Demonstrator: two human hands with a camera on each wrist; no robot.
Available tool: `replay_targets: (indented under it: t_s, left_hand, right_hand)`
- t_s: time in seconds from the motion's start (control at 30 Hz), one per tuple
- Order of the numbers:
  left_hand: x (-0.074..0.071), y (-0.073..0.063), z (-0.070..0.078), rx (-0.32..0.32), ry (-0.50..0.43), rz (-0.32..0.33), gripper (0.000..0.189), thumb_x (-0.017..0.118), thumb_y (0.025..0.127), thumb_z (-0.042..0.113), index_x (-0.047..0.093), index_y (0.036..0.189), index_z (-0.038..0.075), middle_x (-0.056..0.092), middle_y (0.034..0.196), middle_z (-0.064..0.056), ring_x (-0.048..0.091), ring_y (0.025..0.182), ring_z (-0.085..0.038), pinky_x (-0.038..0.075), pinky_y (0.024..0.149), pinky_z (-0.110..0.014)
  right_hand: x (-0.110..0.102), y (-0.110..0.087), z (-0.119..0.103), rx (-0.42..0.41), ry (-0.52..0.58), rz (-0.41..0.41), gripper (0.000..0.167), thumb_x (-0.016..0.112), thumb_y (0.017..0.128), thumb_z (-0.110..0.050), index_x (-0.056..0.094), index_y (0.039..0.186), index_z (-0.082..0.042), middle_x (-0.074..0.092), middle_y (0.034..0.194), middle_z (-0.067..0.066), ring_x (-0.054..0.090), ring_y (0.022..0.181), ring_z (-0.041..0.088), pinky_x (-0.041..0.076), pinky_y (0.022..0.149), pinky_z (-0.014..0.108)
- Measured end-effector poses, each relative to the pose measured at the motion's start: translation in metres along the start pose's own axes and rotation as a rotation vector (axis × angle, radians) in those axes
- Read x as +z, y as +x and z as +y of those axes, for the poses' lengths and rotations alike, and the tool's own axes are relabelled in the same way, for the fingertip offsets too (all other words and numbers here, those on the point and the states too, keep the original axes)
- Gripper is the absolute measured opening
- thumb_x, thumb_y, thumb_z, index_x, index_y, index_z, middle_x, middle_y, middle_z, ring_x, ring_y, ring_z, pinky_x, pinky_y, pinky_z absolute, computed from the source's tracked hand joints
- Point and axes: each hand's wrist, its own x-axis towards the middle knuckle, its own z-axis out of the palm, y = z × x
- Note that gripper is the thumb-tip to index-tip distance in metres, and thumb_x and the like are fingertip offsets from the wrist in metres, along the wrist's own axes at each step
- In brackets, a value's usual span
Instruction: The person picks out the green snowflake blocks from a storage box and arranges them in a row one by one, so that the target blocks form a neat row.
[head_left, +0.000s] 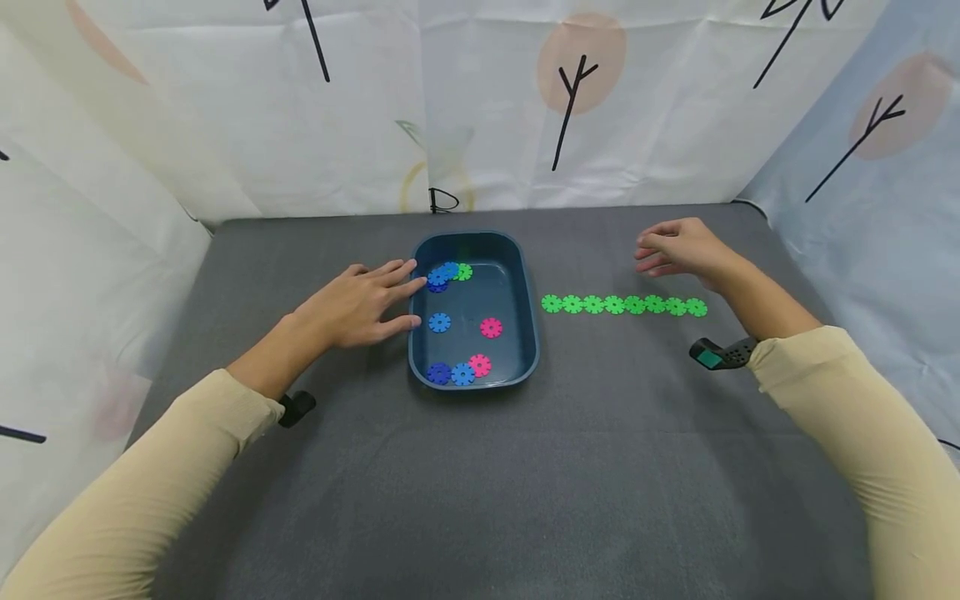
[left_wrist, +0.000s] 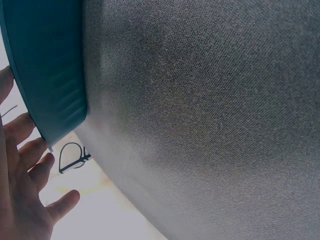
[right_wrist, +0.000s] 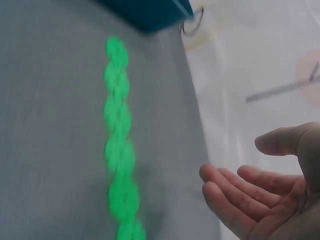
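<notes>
My left hand point(head_left: 358, 305) lies with spread fingers against the left rim of a blue plastic tray point(head_left: 531, 333). In the left wrist view its fingertips meet the rim of the tray point(left_wrist: 47, 75). Several notched plastic discs lie in the tray: a pink disc point(head_left: 491, 327), a light blue disc point(head_left: 439, 322), a dark blue disc point(head_left: 438, 373) and a green disc point(head_left: 465, 272) among them. Right of the tray, several green discs point(head_left: 614, 305) form a straight row on the table. Beyond the row's right end hovers my right hand point(head_left: 681, 248), fingers loosely bent, nothing in it.
A grey cloth covers the table point(head_left: 480, 483). White fabric walls point(head_left: 480, 100) with printed trees stand behind and at both sides. A dark strap device point(head_left: 722, 354) sits at the right wrist, and another dark device point(head_left: 297, 408) at the left.
</notes>
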Motion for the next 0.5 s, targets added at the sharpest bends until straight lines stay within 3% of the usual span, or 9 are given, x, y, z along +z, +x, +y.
replay_targets:
  t_s: [0.3,0.5]
  left_hand:
    - [0.002,0.002,0.002,-0.005,0.000,0.002,0.069,0.046,0.101,0.054,0.038,0.154,0.010,0.026,0.161,-0.017,0.028,0.147,-0.036,0.034,0.107,-0.062]
    - [0.003,0.002,0.002,-0.009,0.001,0.004,0.071,0.046,0.101,0.055,0.037,0.154,0.010,0.026,0.161,-0.017,0.027,0.148,-0.035,0.034,0.108,-0.061]
  right_hand:
    - [0.032,0.016,-0.054,-0.041,0.121,-0.106,0.049,0.053,0.104,-0.026,0.046,0.140,0.006,0.065,0.116,0.014,0.071,0.103,0.022,0.057,0.080,0.027]
    - [0.055,0.025,-0.082,-0.061,0.207,-0.192,0.053,0.053,0.104,-0.025,0.041,0.146,0.006,0.061,0.127,0.021,0.065,0.116,0.028,0.054,0.091,0.031]
